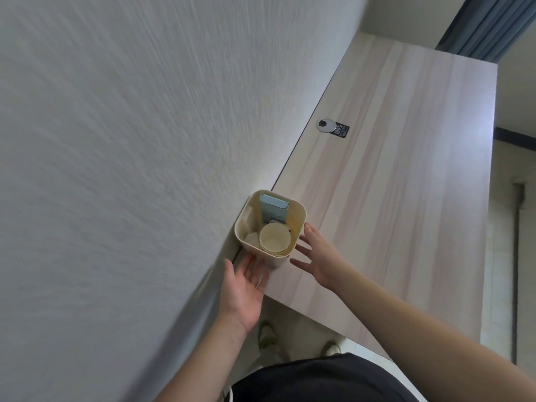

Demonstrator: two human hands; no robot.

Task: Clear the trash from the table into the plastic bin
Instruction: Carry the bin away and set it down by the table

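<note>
A: Zero loose trash on the table [406, 184] as far as I can see. Wood top is bare apart from the bin [295, 224], a round cable grommet [327, 124] and a small black sticker [342, 131] touching it, both well beyond the bin toward the far end.

B: What's in the bin?

A: Stacked paper cups [274, 237] on the near side, a blue carton [273, 208] standing upright against the far wall, and some pale crumpled bits beside the cups, too small to identify.

B: So the task's done?

A: My read: the clearing part is done or nearly so. Can't see under the table or past the frame edge. What's left, if anything, is handling the bin itself.

B: Where's the bin?

A: On the table's near corner, tight against the wall [116, 140], upright.

B: Hands?

A: Left hand [243, 288] is just on the near side of the bin, palm up and open, fingers spread, fingertips at the bin's lower wall. Can't tell if they touch it. Right hand [317, 256] is just beside the bin on the side away from the wall, open and flat, fingers loosely spread, tips at or near the rim. Neither has hold of anything.

B: Bracketing it, then.

A: Yes, one hand each side, bin between them. Could be about to grip or just off it; can't say which.
</note>
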